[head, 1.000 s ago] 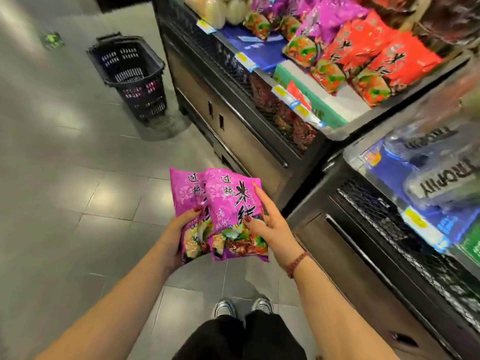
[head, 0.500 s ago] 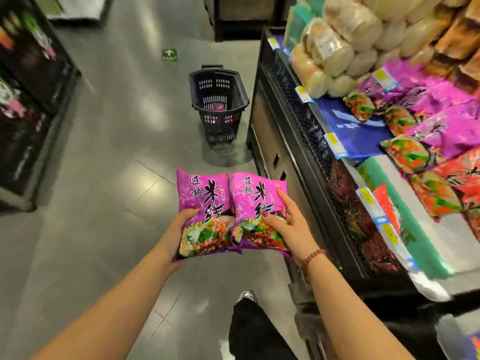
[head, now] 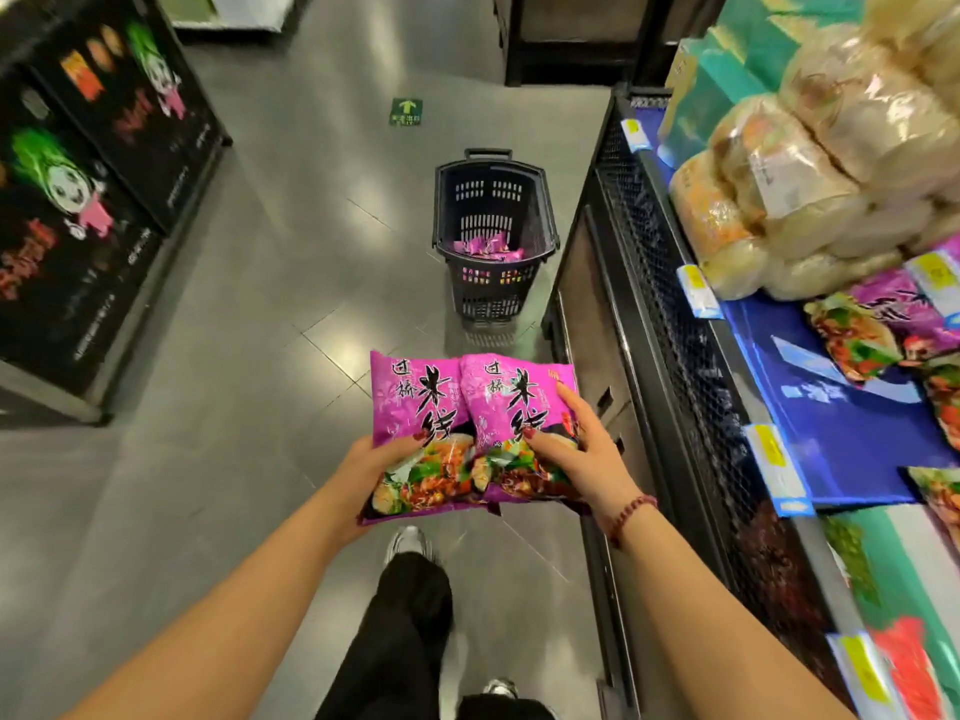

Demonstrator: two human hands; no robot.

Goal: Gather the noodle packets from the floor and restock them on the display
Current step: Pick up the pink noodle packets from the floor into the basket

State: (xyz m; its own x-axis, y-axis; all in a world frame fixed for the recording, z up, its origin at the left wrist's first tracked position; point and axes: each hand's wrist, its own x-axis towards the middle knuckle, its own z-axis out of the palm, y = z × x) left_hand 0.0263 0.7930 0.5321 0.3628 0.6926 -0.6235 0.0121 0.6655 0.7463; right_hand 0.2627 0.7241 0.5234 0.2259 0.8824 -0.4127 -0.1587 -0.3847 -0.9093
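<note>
The left hand grips a magenta plastic noodle packet at its lower edge, thumb across the front; the right hand grips a second matching packet touching it, above the grey tiled floor. Further magenta packets lie in the black plastic basket beside the black mesh-fronted display

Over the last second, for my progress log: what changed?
The two pink plastic noodle packets slid from overlapping to side by side; the view swung toward the black slatted shopping basket. Both the left hand and right hand still grip them.
</note>
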